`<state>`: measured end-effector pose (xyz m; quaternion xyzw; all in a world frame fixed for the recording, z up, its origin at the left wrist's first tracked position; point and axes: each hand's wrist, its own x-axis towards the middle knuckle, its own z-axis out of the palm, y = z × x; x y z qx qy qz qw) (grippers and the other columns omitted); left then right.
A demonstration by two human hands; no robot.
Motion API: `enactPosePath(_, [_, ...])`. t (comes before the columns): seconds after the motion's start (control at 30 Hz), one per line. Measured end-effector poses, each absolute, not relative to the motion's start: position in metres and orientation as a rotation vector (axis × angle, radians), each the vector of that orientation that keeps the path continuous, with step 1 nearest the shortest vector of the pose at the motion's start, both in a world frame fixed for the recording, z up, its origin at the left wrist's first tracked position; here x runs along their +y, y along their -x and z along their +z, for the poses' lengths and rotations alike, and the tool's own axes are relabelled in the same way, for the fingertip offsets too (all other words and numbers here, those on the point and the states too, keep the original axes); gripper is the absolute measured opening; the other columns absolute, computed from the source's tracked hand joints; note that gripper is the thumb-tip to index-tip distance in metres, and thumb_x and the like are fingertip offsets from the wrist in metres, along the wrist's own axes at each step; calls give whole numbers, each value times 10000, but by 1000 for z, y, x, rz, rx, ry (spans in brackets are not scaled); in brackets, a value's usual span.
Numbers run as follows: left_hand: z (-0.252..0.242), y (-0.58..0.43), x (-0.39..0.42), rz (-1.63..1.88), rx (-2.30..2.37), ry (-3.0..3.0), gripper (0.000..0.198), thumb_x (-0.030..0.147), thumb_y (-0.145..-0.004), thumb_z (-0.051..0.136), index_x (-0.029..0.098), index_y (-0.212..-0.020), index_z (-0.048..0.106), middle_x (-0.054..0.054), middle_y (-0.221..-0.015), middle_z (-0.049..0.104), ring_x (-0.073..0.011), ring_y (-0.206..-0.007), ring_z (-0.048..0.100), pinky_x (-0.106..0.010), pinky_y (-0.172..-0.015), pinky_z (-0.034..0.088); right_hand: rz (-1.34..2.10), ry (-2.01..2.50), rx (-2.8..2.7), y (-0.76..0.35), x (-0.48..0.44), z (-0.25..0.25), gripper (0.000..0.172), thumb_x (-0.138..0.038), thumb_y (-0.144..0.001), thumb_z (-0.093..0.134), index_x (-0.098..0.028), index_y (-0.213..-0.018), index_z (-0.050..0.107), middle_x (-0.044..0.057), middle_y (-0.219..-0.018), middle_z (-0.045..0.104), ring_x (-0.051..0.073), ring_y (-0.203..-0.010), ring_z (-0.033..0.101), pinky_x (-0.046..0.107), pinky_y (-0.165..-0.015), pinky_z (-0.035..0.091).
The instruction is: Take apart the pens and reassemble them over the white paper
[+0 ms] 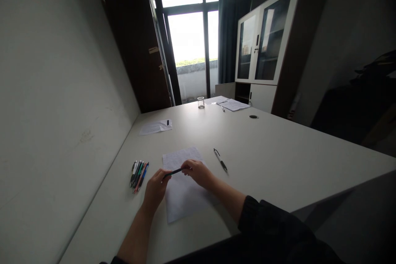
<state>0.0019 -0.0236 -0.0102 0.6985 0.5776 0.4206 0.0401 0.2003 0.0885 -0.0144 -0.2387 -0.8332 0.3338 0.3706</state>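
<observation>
Held pen (175, 171), slightly tilted above a sheet of paper (182, 202) on the worktop (278, 152). Fingers of the left hand (156, 185) pinch one end, those of the right hand (197, 172) the other. Probably light, stiff, smooth enough to slip a little and hardly fragile; the barrel should offer the best hold. Counts: one pen in hand; one loose pen (220, 161) right of the sheet; about five grouped pens (139, 176), partly overlapping, at left; one glass (201, 102).
</observation>
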Motion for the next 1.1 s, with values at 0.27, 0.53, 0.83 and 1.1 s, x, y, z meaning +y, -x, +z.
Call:
enactPosePath(0.27, [-14,-1,-23,1281,1742,-2172,152,231,-943,504,235,-1012,639,-44,-899,646,-182,-809,629,-288,-745,506,737,637,-2236,-204,85,-8,198,-244,-945,541,-188,-778,632,8,-703,652,134,-663,587,242,-668,431])
enactPosePath(0.53, [-11,-2,-22,1285,1779,-2143,159,181,-922,514,239,-1018,627,-30,-900,641,-177,-811,632,-276,-736,505,707,634,-2237,-204,83,-5,106,-289,-921,591,-208,-942,656,39,-899,674,151,-752,589,248,-696,431])
enactPosePath(0.83, [-13,-2,-22,1278,1742,-2181,166,180,-924,519,248,-1023,634,-33,-934,653,-178,-839,637,-272,-753,497,676,594,-2270,-206,82,-4,151,-214,-925,550,-200,-805,640,17,-792,635,138,-702,560,231,-678,414])
enactPosePath(1.1, [-11,-4,-22,1277,1738,-2162,163,189,-932,518,245,-1029,636,-32,-938,650,-178,-853,632,-272,-760,493,662,604,-2298,-204,84,-8,208,-250,-962,495,-190,-818,633,22,-773,642,140,-712,562,243,-690,409])
